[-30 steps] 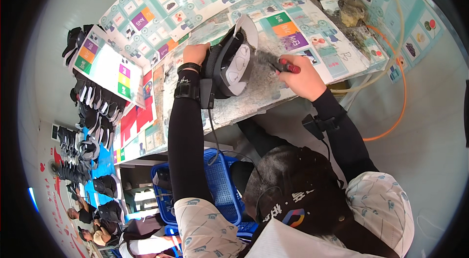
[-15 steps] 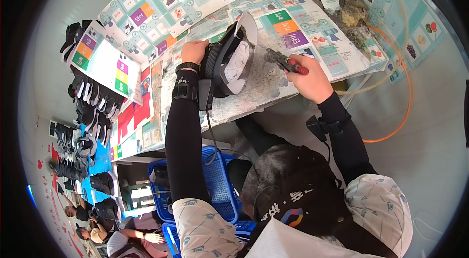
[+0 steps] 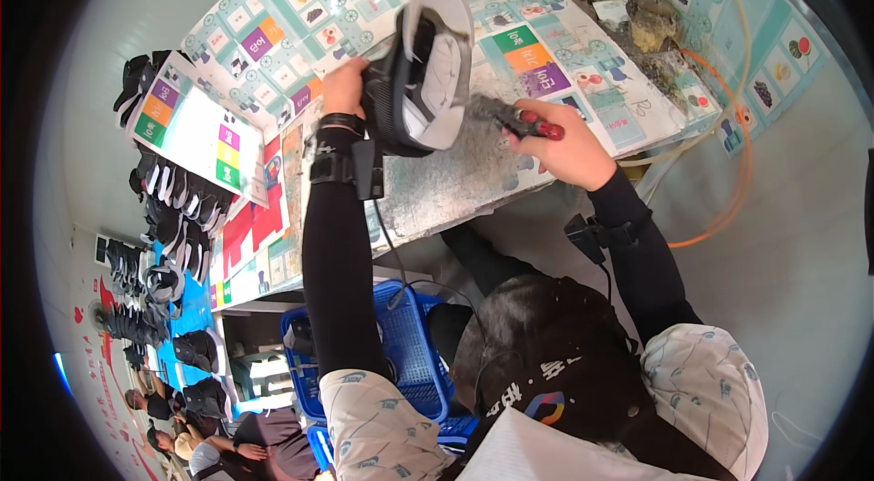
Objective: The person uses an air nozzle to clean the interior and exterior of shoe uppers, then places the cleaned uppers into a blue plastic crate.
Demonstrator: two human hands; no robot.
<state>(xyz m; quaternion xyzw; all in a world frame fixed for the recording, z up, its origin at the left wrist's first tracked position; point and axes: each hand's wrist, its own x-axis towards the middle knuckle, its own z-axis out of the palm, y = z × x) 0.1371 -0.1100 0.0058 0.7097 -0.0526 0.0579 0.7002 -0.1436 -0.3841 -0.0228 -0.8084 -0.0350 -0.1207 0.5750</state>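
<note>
My left hand (image 3: pixel 344 86) grips a black mesh cap (image 3: pixel 387 103) with a pale grey brim by its left side, above the worktable (image 3: pixel 492 176). The cap is tilted so its inside, with pale grey and white panels, faces right. My left fingertips are partly hidden behind it. In my right hand (image 3: pixel 572 146) is a dark, grimy spray gun (image 3: pixel 510 117) with red knobs, its nozzle end pointing left, close to the cap. My right fingers are wrapped round its handle.
An orange hose (image 3: pixel 748 172) and a pale yellow hose (image 3: pixel 748 53) hang at the right. Printed sheets cover the table and wall. Blue baskets (image 3: pixel 401 335) stand beneath. Stacked black caps (image 3: pixel 177 181) and other people (image 3: pixel 196 445) are at the left.
The cap has risen away from me and turned, its inside showing more. My right hand has moved slightly left with the spray gun, bringing the nozzle nearer the cap.
</note>
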